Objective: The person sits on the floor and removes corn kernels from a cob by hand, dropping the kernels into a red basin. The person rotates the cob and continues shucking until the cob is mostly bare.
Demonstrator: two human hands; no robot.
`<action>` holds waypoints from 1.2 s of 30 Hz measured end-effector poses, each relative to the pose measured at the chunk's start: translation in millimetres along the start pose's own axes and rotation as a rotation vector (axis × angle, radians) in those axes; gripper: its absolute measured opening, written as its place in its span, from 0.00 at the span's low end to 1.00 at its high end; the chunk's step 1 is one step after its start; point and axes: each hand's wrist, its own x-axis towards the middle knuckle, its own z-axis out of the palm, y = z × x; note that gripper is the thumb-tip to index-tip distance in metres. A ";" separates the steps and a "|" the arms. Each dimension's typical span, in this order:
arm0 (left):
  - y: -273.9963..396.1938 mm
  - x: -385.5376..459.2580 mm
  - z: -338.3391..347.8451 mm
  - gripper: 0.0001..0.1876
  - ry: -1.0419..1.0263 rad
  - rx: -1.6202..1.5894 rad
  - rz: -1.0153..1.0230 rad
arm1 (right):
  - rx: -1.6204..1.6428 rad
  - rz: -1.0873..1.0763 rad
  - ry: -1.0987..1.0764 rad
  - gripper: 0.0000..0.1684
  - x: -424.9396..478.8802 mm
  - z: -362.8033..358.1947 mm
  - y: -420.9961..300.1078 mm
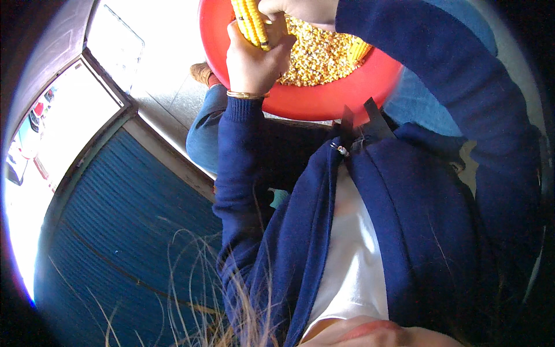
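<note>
A corn cob with yellow kernels (251, 24) is gripped in my left hand (258, 65), over the left part of a wide red plastic basin (303, 102). My right hand (303, 11) is bent in from the upper right, its fingers against the cob's side near the left thumb; the fingertips are partly hidden. Loose yellow corn kernels (321, 60) fill the basin's bottom. Another corn cob (358, 50) lies on the kernels at the right, partly behind my right sleeve. The basin sits at my lap, between my knees.
My jeans-clad left leg (204, 134) and brown shoe (200, 73) are left of the basin, on a pale tiled floor (162, 99). A blue ribbed panel (138, 186) with a frame stands at my left. Dark straps (375, 121) hang at the basin's near rim.
</note>
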 end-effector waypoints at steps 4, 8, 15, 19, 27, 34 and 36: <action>24.2 -1.6 -8.6 0.34 -0.055 -0.061 -0.031 | -0.036 -0.148 -0.132 0.19 1.6 -8.2 0.9; 18.9 2.2 -3.8 0.34 -0.147 -0.740 -0.026 | 0.338 0.012 -0.362 0.15 9.1 -6.8 -6.3; 28.5 -5.1 -17.0 0.40 -0.097 -0.693 -0.034 | 0.553 -0.020 -0.324 0.19 13.3 -4.7 0.5; 12.3 -2.9 -7.3 0.37 -0.005 0.059 0.042 | 0.506 0.080 -0.266 0.26 11.2 -34.9 17.5; 20.5 -0.8 -9.9 0.36 -0.018 0.053 -0.073 | 0.553 0.037 -0.068 0.23 3.0 -3.0 -12.5; 35.9 -2.6 -16.5 0.30 -0.044 0.077 -0.087 | 0.230 0.146 -0.157 0.32 -9.2 -17.0 -25.4; 41.7 -2.8 -24.4 0.28 -0.042 0.095 -0.090 | 0.245 0.146 -0.112 0.34 -8.5 -13.1 -27.9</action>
